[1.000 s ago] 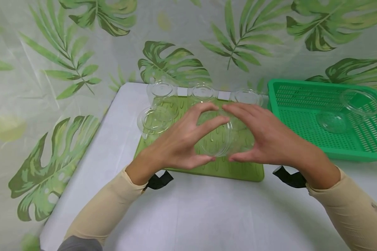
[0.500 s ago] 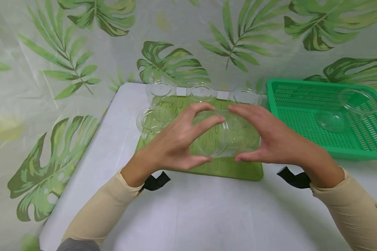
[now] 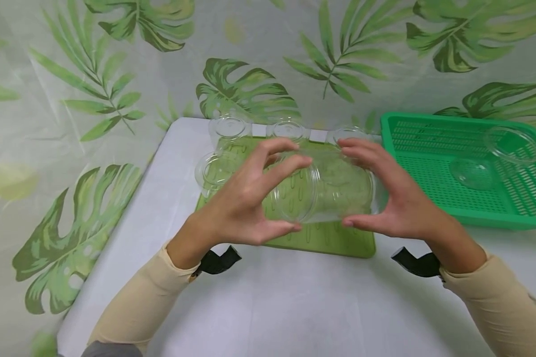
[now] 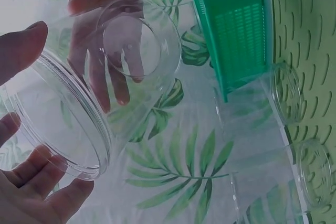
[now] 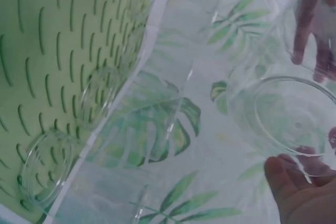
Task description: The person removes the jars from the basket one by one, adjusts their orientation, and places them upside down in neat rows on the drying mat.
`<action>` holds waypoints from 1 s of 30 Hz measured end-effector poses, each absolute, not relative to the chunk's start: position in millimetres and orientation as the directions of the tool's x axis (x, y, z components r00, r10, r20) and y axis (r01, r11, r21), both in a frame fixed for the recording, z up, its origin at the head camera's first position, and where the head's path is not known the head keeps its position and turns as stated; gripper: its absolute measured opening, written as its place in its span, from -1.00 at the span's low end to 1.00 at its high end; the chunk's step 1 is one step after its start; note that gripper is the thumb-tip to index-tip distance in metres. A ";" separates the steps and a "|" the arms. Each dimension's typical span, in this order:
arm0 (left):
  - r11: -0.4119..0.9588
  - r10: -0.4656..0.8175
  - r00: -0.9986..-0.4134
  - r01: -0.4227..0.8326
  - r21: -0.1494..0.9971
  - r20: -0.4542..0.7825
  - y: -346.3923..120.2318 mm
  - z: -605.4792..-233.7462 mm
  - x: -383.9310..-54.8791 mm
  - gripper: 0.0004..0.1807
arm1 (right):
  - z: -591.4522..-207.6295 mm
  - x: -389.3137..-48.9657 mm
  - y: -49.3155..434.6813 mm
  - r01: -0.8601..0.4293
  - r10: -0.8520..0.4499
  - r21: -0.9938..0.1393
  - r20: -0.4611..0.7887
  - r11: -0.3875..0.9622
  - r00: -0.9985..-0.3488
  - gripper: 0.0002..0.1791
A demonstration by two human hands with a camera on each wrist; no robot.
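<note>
A clear plastic jar [image 3: 339, 191] lies sideways in the air above a green ribbed mat [image 3: 335, 243]. My left hand [image 3: 245, 201] holds it round the wide ringed rim [image 4: 79, 111], fingers and thumb curved about the edge. At the other end my right hand [image 3: 395, 191] grips near the round base [image 5: 294, 114], thumb below and fingers above. Through the clear wall, the right hand [image 4: 107, 30] shows in the left wrist view. Several other clear jars stand on the mat, including a back-left jar [image 3: 230, 128] and a front-left jar [image 3: 219, 171].
At the right, a green perforated basket [image 3: 464, 220] contains another clear jar [image 3: 512, 145]. Further jars [image 3: 288, 131] line the mat's back edge by the leaf-printed cloth [image 3: 339, 64]. White table surface [image 3: 303, 297] lies in front of the mat.
My right hand has slid right along the jar toward its base, and more of the wall shows between my hands. The left hand has shifted slightly left with the rim.
</note>
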State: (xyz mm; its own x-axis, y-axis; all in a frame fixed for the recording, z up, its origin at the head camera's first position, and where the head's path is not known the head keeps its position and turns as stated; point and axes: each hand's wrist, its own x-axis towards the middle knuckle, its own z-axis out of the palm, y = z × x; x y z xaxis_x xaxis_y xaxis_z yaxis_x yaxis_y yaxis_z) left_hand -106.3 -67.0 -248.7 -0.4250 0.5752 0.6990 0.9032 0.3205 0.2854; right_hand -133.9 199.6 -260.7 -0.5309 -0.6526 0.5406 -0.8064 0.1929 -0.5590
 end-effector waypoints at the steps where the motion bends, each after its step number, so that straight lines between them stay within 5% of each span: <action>1: 0.318 0.575 -0.425 0.903 0.288 0.699 -67.0 -248.9 -106.2 -0.15 | -259.9 -133.2 199.4 -0.804 -0.654 -0.563 0.538 0.191 -0.531 0.08; 18: 0.275 0.543 -0.421 0.907 0.320 0.726 -68.5 -245.0 -104.1 -0.17 | -241.3 -115.4 191.5 -0.688 -0.626 -0.716 0.483 0.119 -0.612 0.13; 30: 0.245 0.529 -0.417 0.909 0.338 0.738 -70.0 -245.8 -103.8 -0.17 | -272.5 -132.7 198.7 -0.373 -0.680 -0.903 0.410 -0.211 -0.608 0.15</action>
